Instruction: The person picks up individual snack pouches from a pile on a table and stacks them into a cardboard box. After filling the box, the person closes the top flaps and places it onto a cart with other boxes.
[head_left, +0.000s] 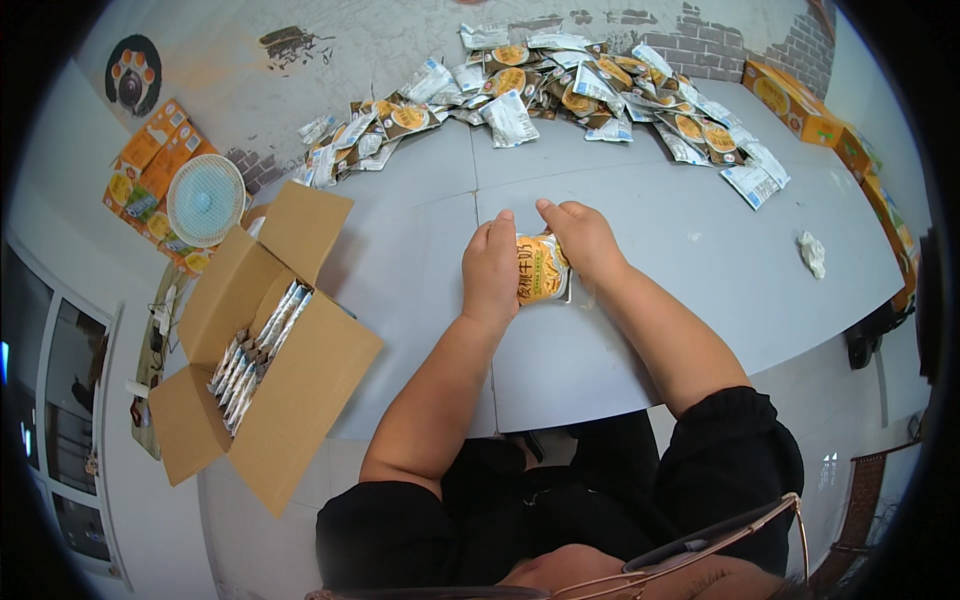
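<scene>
Between my two hands I hold a brown and yellow printed food pouch (543, 268), its front face turned up towards me. My left hand (489, 271) grips its left edge, thumb along the top side. On the upper right edge is my right hand (585, 238), its fingers curled over the corner. Under them lies the grey tabletop (420, 300). To the left stands an open cardboard box (300, 390) with several silvery pouches (247, 375) packed on edge in rows inside.
A long heap of loose pouches (510, 82) spreads along the table's far side by the wall. Orange printed cartons (795, 105) line the right edge. Crumpled white tissue (811, 255) lies at the right. Beyond the box are a pale blue plastic basket (206, 200) and stacked orange cartons (139, 195).
</scene>
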